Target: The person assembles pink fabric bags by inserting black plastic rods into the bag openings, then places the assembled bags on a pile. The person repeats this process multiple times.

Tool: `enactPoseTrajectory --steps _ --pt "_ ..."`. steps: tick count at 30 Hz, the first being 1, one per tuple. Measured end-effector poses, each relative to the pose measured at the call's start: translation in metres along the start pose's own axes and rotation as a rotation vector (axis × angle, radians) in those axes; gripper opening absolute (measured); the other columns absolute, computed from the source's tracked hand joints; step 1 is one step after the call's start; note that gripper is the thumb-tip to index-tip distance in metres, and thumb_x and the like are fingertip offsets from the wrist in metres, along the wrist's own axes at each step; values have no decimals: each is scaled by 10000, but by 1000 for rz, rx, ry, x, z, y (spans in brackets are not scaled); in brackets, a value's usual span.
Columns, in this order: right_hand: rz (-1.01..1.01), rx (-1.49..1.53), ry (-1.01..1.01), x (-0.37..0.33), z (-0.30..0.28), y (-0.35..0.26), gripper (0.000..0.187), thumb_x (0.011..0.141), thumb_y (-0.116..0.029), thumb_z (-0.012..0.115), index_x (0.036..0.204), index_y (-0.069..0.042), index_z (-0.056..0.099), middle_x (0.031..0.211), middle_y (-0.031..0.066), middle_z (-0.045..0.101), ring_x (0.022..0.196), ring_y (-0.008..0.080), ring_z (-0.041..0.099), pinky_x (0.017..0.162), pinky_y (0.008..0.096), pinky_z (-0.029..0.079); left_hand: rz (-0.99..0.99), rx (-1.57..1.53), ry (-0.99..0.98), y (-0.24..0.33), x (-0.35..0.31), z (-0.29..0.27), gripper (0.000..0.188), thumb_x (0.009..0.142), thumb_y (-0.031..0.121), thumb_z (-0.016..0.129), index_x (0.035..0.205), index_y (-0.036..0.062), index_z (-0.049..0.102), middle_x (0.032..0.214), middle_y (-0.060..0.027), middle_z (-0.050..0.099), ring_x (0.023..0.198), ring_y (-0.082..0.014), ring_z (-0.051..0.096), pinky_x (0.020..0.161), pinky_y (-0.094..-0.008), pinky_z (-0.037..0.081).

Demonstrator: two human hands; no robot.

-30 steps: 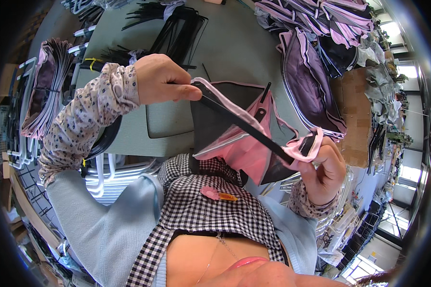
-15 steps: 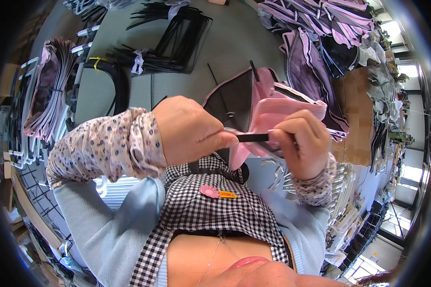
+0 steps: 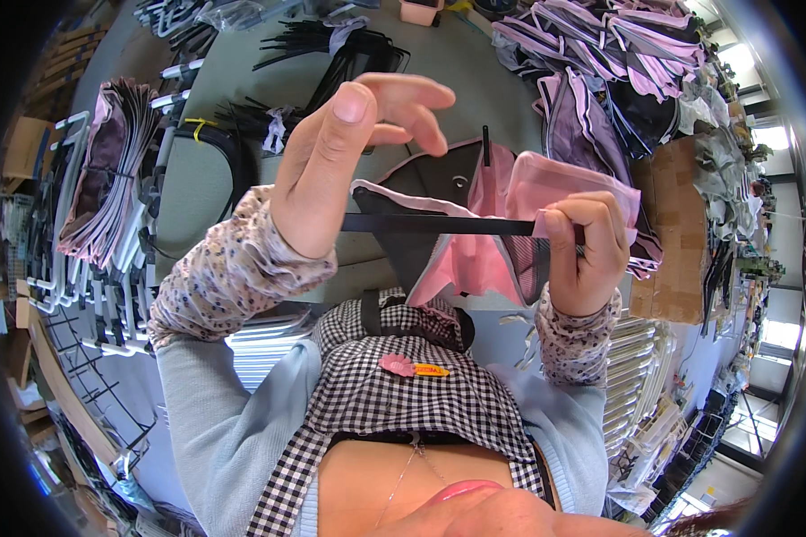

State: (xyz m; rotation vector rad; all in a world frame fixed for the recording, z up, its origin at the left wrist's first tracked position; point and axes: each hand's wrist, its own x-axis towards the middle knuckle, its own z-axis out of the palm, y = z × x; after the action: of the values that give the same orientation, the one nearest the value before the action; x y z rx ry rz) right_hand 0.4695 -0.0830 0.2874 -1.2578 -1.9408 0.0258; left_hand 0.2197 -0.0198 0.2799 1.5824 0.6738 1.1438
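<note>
A flat black strip (image 3: 439,224) runs level in front of me, its right end pinched between the thumb and fingers of my right hand (image 3: 589,255). The same hand holds the edge of a sewn fabric piece (image 3: 475,259) in pink and dark grey, with mesh and pale edging. The strip lies across this piece, whose far part rests on the table. Above the strip's left end, my left hand (image 3: 322,170) is raised with its fingers apart and nothing in them. The strip's far left end passes behind my left wrist. A thin black rod (image 3: 485,146) stands out at the fabric's far edge.
Tied black strips (image 3: 358,58) lie on the grey-green table (image 3: 475,85), near a coiled black bundle with a yellow tie (image 3: 228,166). Pink-and-grey fabric pieces (image 3: 609,40) are heaped far right, beside a cardboard box (image 3: 667,233). Bundled fabric (image 3: 112,174) and white tube frames stand left.
My left hand has let go of the black strip and lifted up and away, fingers spreading. More of the strip now shows, stretching left from my right hand, which keeps its grip.
</note>
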Motion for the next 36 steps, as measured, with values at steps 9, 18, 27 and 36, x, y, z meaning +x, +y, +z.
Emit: enactPoseTrajectory --steps 9,18,27,36 --pt "-214 121 -17 7 66 -44 220 653 -131 709 843 -54 629 812 61 538 703 227 579 584 338 502 271 -400 123 -36 8 48 537 1022 456 353 1100 -24 581 893 -84 575 859 -161 555 771 -291 437" --pt "-286 120 -378 -93 340 -64 492 893 -207 556 1348 -43 462 1312 191 521 1274 269 475 1115 389 335 -510 543 -797 -99 30 46 376 973 234 535 1272 7 514 1122 -171 608 1080 -229 571 960 -324 441" --pt "-228 459 98 -34 68 22 309 688 -92 708 988 -134 649 1001 38 611 919 243 619 781 360 541 -471 347 -190 -40 -10 -10 319 991 267 480 774 35 517 637 26 445 497 -70 394 464 -255 356" --pt "-101 433 -150 -40 37 160 539 901 -486 568 1205 -41 548 1188 163 569 1138 343 542 975 419 423 204 658 -225 36 -10 -3 478 921 458 535 678 48 555 536 -38 495 459 -187 498 477 -317 373"
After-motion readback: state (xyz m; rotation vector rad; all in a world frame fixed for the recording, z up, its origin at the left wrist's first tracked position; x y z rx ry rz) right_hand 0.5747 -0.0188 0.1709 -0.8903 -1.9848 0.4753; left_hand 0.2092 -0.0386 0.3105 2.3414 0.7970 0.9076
